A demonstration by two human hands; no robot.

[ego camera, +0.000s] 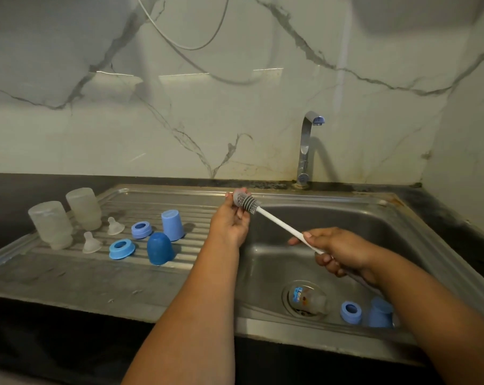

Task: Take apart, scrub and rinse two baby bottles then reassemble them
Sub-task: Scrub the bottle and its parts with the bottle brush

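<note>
While you hold the bottle brush (266, 215) over the sink basin (332, 218), your right hand (338, 252) is curled round its white handle and your left hand (231, 220) has its fingers wrapped loosely about the grey bristle head, as if working or cleaning it. No water can be seen coming from the tap (306, 151) behind the basin.

Left of the basin, on the ribbed drainboard (68, 276), two clear bottle bodies (50, 225) stand upside down, side by side. Nearer the basin lie two clear teats (91, 243), two blue screw rings (122, 248), and two blue caps (160, 248) standing mouth down. These parts are fully taken apart; judging by how they are set out to drain, they look already scrubbed and rinsed, though you cannot confirm that from here.

Down in the basin, a printed bottle (309, 300) lies on its side over the drain, with another blue ring (351, 312) and a blue cap (380, 312) close beside it toward your right arm. Those pieces seem yet to be washed or finished. Nothing is reassembled, so that whole stage remains ahead of you.
</note>
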